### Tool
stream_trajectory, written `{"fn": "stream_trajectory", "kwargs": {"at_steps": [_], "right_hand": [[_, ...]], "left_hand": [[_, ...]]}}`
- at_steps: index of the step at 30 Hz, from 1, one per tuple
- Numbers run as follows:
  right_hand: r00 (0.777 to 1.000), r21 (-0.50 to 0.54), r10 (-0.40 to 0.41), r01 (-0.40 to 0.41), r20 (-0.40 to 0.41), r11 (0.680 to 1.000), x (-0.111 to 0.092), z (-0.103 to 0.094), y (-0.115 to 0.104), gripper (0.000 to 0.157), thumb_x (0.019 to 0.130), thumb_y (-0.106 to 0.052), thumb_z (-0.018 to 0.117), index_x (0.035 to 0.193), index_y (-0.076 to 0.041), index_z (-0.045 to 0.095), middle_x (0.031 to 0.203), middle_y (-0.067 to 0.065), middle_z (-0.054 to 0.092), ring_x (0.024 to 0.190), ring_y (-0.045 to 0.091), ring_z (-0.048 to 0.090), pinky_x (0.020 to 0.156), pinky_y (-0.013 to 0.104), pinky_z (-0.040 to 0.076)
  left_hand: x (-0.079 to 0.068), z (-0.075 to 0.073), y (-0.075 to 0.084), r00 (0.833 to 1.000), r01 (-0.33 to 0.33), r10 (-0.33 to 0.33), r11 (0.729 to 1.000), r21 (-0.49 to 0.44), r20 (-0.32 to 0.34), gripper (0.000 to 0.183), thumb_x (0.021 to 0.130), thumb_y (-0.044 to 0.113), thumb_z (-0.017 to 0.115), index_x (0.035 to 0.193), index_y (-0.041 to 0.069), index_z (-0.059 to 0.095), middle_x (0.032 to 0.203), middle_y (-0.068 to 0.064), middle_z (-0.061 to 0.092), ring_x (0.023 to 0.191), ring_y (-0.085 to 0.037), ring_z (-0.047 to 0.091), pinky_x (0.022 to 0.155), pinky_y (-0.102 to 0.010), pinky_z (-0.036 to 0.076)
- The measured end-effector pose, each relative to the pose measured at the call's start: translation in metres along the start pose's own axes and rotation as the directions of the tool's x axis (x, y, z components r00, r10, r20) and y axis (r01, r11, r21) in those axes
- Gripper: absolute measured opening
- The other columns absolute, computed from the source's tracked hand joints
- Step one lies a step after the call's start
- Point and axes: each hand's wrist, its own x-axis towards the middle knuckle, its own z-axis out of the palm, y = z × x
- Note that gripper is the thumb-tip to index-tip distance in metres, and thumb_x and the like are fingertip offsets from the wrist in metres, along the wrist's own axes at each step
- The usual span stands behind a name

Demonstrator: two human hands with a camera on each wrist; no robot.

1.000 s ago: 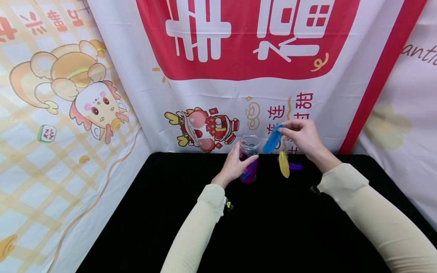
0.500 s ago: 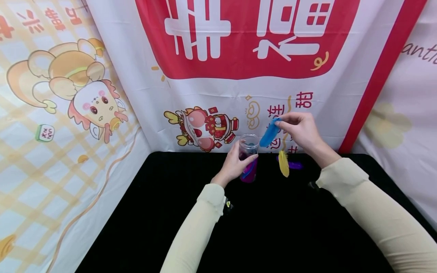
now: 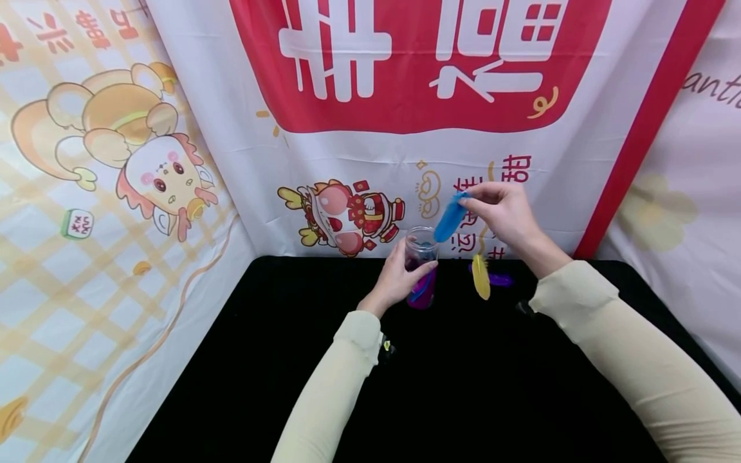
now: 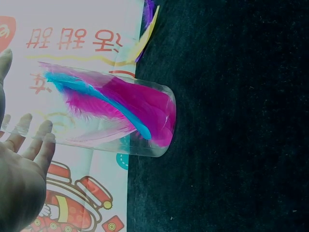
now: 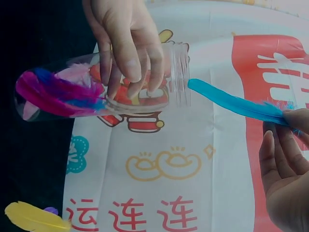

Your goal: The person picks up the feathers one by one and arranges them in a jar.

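My left hand (image 3: 399, 276) grips a clear plastic jar (image 3: 421, 241) around its upper part, with the thumb across the front. Inside the jar lie magenta feathers (image 4: 140, 104), a blue feather (image 4: 106, 99) and pale pink ones, bunched toward the bottom. My right hand (image 3: 502, 209) pinches another blue feather (image 5: 236, 104) by its fluffy end between thumb and fingers. That feather slants down to the left, its free tip right by the open rim (image 5: 183, 75) of the jar. In the right wrist view the left fingers (image 5: 128, 63) curl over the jar wall.
A yellow feather (image 3: 480, 278) and a purple feather (image 3: 501, 280) lie at the back of the black table (image 3: 451, 386), right of the jar. Behind rises a white and red printed cloth (image 3: 405, 161); a yellow checked cloth (image 3: 87, 270) hangs at the left.
My right hand has moved left and up, bringing the blue feather's tip from right of the jar to its rim. The left hand and jar stay in place.
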Motion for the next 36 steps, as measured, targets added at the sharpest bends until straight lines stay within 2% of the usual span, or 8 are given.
{"fn": "stream_trajectory", "kwargs": {"at_steps": [8, 12, 16, 20, 24, 29, 36], "right_hand": [[1.000, 0.014, -0.002, 0.001, 0.026, 1.000, 0.003, 0.009, -0.005, 0.027, 0.096, -0.020, 0.074, 0.112, 0.002, 0.076, 0.094, -0.002, 0.075, 0.091, 0.018, 0.067, 0.081, 0.025, 0.059], [1.000, 0.011, -0.007, 0.006, 0.031, 1.000, 0.005, 0.013, -0.005, 0.026, 0.096, -0.019, 0.074, 0.112, 0.002, 0.076, 0.097, -0.002, 0.076, 0.092, 0.015, 0.069, 0.083, 0.024, 0.058], [0.999, 0.006, -0.034, 0.033, 0.025, 0.999, 0.007, 0.018, -0.003, 0.023, 0.095, -0.015, 0.075, 0.109, 0.003, 0.077, 0.095, 0.001, 0.077, 0.087, 0.012, 0.069, 0.078, 0.021, 0.058], [0.998, 0.005, -0.051, 0.051, 0.020, 0.999, 0.009, 0.023, -0.001, 0.020, 0.094, -0.012, 0.076, 0.106, 0.004, 0.077, 0.091, 0.002, 0.077, 0.080, 0.013, 0.071, 0.074, 0.024, 0.060], [0.999, 0.001, -0.039, 0.038, 0.021, 0.999, 0.009, 0.026, 0.000, 0.020, 0.094, -0.012, 0.076, 0.106, 0.004, 0.077, 0.091, 0.002, 0.076, 0.078, 0.014, 0.072, 0.070, 0.022, 0.060], [0.999, -0.029, -0.024, 0.024, 0.028, 0.999, 0.010, 0.028, 0.003, 0.022, 0.094, -0.013, 0.076, 0.109, 0.004, 0.077, 0.093, 0.003, 0.076, 0.073, 0.009, 0.068, 0.067, 0.021, 0.057], [0.998, -0.088, -0.057, 0.059, 0.029, 0.994, 0.011, 0.035, 0.011, 0.017, 0.095, -0.013, 0.075, 0.104, 0.001, 0.079, 0.092, 0.011, 0.076, 0.077, 0.029, 0.069, 0.065, 0.024, 0.056]], "left_hand": [[-0.001, -0.001, -0.001, 1.000, 0.006, -0.006, 1.000, -0.001, 0.004, 0.079, 0.093, 0.051, 0.073, 0.155, 0.022, 0.033, 0.150, -0.004, 0.045, 0.136, -0.019, 0.051, 0.111, -0.037, 0.046], [-0.001, -0.001, -0.001, 1.000, 0.005, -0.005, 1.000, -0.012, 0.007, 0.079, 0.094, 0.049, 0.073, 0.156, 0.022, 0.032, 0.151, -0.005, 0.044, 0.137, -0.020, 0.050, 0.112, -0.037, 0.045], [-0.001, -0.002, -0.001, 1.000, 0.008, -0.008, 1.000, -0.021, 0.014, 0.076, 0.095, 0.046, 0.072, 0.155, 0.022, 0.032, 0.152, -0.006, 0.044, 0.138, -0.021, 0.050, 0.113, -0.040, 0.045], [-0.001, -0.002, -0.001, 1.000, 0.015, -0.015, 1.000, -0.021, 0.018, 0.076, 0.095, 0.048, 0.072, 0.155, 0.022, 0.033, 0.151, -0.006, 0.044, 0.138, -0.022, 0.050, 0.113, -0.041, 0.045], [0.000, -0.002, 0.000, 1.000, 0.019, -0.018, 1.000, -0.022, 0.020, 0.077, 0.095, 0.050, 0.071, 0.155, 0.022, 0.032, 0.152, -0.006, 0.044, 0.138, -0.022, 0.050, 0.113, -0.041, 0.045], [0.000, -0.002, 0.000, 0.999, 0.020, -0.019, 1.000, -0.021, 0.026, 0.079, 0.095, 0.050, 0.071, 0.156, 0.019, 0.031, 0.152, -0.008, 0.044, 0.138, -0.023, 0.050, 0.113, -0.042, 0.044], [0.000, -0.003, 0.000, 0.999, 0.025, -0.025, 1.000, -0.018, 0.028, 0.078, 0.095, 0.051, 0.070, 0.156, 0.022, 0.031, 0.151, -0.006, 0.044, 0.138, -0.022, 0.050, 0.113, -0.042, 0.044]]}}
